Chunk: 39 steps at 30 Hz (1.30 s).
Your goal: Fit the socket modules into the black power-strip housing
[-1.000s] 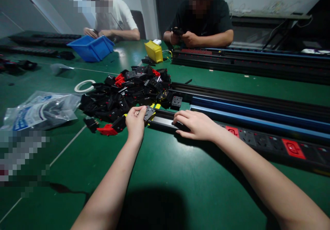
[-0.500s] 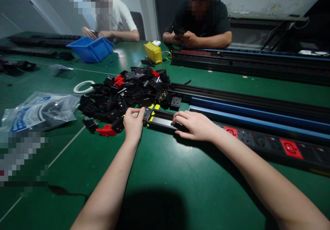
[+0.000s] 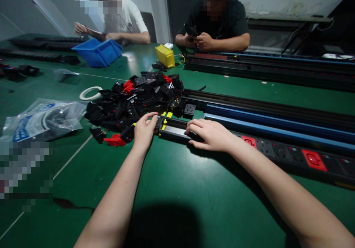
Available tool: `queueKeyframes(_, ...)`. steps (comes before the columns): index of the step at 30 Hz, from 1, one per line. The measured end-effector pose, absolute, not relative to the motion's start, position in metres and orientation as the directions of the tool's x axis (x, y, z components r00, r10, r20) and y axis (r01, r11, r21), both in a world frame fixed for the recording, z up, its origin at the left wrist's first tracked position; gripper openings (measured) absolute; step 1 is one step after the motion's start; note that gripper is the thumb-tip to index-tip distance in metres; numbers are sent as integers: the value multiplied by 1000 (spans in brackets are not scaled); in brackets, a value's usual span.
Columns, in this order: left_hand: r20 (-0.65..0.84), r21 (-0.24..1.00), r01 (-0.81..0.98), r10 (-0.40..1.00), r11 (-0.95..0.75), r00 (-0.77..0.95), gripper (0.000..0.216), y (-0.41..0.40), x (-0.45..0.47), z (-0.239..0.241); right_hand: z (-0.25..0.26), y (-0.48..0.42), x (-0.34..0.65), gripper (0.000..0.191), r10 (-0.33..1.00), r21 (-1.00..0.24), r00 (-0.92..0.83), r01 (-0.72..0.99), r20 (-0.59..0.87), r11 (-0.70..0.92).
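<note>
My left hand [image 3: 143,129] is closed on a small black socket module [image 3: 159,123], pressing it into the left end of a long black power-strip rail [image 3: 280,153]. My right hand [image 3: 208,134] lies on top of that rail a little to the right, fingers curled over it and holding it down. Red and black socket modules sit in the rail further right. A heap of loose black and red socket modules [image 3: 138,98] lies just beyond my left hand.
Blue and black rails [image 3: 266,118] run behind the one I hold. A plastic bag [image 3: 41,118], a white tape ring [image 3: 90,92], a blue bin [image 3: 97,52] and a yellow box [image 3: 165,55] stand on the green table. Two people work at the far side.
My left hand has pushed the black module down and right into the rail's end. The right hand has stayed put. The person at the far left has raised a hand.
</note>
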<state>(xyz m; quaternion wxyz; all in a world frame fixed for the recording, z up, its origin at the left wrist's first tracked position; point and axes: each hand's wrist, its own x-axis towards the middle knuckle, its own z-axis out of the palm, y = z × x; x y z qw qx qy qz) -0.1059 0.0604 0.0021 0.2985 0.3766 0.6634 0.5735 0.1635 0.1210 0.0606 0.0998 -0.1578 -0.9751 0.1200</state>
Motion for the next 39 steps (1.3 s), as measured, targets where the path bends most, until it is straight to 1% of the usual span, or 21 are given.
queueKeyframes(3, 13, 996, 80, 843, 36, -538, 47, 62, -109, 4, 61, 121, 164, 31, 334, -265, -929, 287, 156, 921)
queueKeyframes(6, 2, 998, 60, 850, 35, -527, 46, 62, -113, 7, 61, 121, 164, 31, 337, -264, -928, 290, 156, 920)
queueKeyframes(12, -5, 994, 90, 881, 54, -473, 45, 62, -114, 6, 62, 120, 163, 31, 339, -261, -929, 293, 151, 920)
queueKeyframes(15, 8, 993, 107, 881, 48, -474, 45, 61, -111, 5, 62, 120, 163, 31, 339, -255, -929, 295, 148, 921)
queueKeyframes(18, 18, 988, 141, 877, 57, -480, 46, 60, -105, 5, 61, 120, 163, 31, 340, -250, -929, 298, 144, 921)
queueKeyframes(22, 25, 980, 188, 894, 67, -447, 47, 58, -98, 6, 61, 120, 163, 31, 339, -248, -930, 297, 144, 922)
queueKeyframes(28, 14, 968, 223, 869, 112, -495, 50, 57, -98, 5, 61, 121, 163, 31, 338, -258, -929, 294, 148, 920)
queueKeyframes(32, 2, 970, 213, 874, 116, -486, 49, 58, -100, 2, 62, 121, 164, 31, 338, -257, -929, 294, 149, 921)
queueKeyframes(39, -40, 973, 198, 925, 123, -378, 47, 58, -99, 1, 62, 120, 163, 31, 338, -251, -930, 296, 147, 922)
